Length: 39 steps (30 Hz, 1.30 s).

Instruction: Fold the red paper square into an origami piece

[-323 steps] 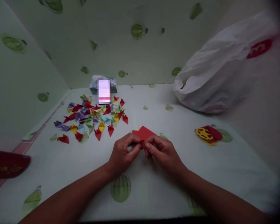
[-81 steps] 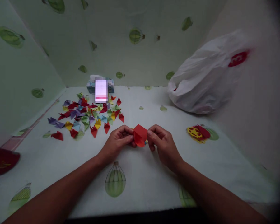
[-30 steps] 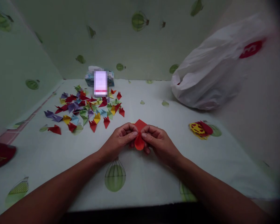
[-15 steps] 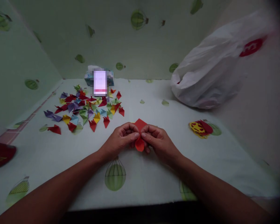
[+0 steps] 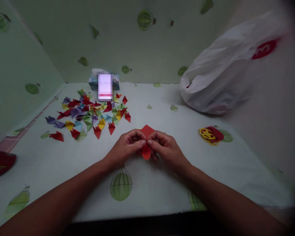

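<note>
A small piece of red paper (image 5: 146,152) is pinched between both my hands just above the table. My left hand (image 5: 127,148) grips its left side with thumb and forefinger closed. On its right side my right hand (image 5: 165,149) pinches it the same way, fingertips nearly touching the left hand's. More red paper (image 5: 147,130) lies flat on the table right behind my fingers. A pile of several folded paper pieces (image 5: 90,113) in red, yellow, green, blue and purple lies to the far left.
The table (image 5: 162,183) wears a pale cloth printed with green balloons. A white plastic bag (image 5: 226,72) slumps at the back right. A red and yellow paper piece (image 5: 211,135) lies at the right. A small packet (image 5: 104,83) stands behind the pile. A dark red object (image 5: 0,162) sits at the left edge.
Both hands have stayed in place over the last second; the fingertips have pinched a little closer and the red paper's lower part looks narrower.
</note>
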Tool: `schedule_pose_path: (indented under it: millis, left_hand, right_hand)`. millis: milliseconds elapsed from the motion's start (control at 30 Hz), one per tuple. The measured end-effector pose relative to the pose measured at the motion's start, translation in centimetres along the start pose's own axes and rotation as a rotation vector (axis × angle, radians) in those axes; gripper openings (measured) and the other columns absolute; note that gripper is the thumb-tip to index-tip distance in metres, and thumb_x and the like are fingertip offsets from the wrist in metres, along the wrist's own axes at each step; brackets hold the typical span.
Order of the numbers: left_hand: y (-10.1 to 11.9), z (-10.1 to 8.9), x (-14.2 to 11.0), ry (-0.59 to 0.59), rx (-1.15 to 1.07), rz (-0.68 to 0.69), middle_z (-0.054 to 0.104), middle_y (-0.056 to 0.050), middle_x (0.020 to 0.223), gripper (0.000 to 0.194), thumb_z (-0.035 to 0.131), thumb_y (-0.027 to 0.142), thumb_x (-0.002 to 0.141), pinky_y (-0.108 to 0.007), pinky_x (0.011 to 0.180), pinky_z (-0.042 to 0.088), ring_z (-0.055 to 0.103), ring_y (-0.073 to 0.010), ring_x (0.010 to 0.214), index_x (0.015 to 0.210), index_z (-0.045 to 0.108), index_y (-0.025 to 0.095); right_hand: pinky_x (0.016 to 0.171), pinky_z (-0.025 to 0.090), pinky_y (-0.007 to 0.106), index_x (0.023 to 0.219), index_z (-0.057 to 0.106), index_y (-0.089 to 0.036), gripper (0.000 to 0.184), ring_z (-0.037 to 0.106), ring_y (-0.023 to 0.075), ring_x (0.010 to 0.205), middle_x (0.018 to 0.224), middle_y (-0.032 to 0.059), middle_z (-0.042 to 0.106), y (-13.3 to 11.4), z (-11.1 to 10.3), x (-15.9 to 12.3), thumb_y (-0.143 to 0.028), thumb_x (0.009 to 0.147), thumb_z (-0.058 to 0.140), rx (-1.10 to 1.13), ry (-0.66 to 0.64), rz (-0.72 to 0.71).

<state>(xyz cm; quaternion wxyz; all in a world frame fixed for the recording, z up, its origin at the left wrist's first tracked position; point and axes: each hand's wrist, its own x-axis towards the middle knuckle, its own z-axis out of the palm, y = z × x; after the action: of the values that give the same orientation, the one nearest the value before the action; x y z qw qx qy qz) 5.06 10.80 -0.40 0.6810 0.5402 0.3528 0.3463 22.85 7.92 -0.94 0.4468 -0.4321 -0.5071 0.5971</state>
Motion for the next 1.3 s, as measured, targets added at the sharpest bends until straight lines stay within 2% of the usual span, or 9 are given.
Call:
schedule_pose_path:
  millis: [767,1300]
  left_hand:
    - [0.22,0.18,-0.13,0.029,0.025,-0.035,0.063,0.0,0.076,0.022,0.073,0.034,0.079,-0.026,0.064,0.043,0.057,-0.0125,0.067,0.085,0.06,0.017]
    - [0.44,0.23,0.06,0.037,0.002,-0.102,0.061,0.001,0.071,0.025,0.076,0.032,0.074,-0.024,0.057,0.042,0.054,-0.01,0.06,0.082,0.059,0.016]
  right_hand:
    - [0.047,0.038,0.023,0.081,0.058,-0.019,0.024,0.05,0.0095,0.045,0.057,-0.0035,0.06,0.18,-0.16,0.2,-0.041,0.089,0.066,-0.053,0.0,-0.019]
    - [0.048,0.04,0.025,0.078,0.057,-0.02,0.024,0.051,0.01,0.047,0.057,-0.0037,0.059,-0.28,0.08,0.01,-0.038,0.088,0.068,-0.083,0.012,-0.026]
